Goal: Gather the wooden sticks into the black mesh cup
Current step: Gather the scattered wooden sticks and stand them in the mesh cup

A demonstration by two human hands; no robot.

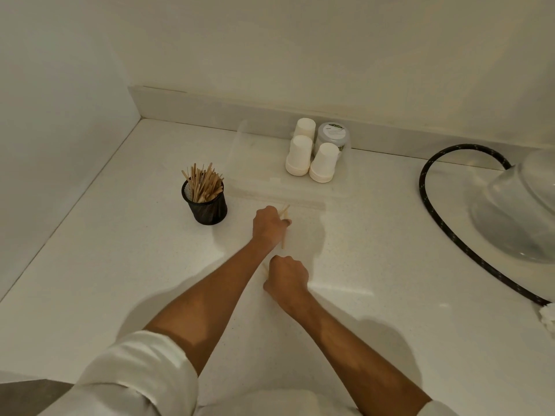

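White counter [120,265], plain corner walls [270,40]

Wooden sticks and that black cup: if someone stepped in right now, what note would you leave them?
Left hand: grip closed on a few wooden sticks, just above the counter.
Right hand: closed, a stick end showing at its left edge.
Black mesh cup: upright to the left of the hands, already holding a full bunch of sticks.
Done: most sticks are in the cup.
Left: drop both handfuls in. No other loose sticks visible on the counter.
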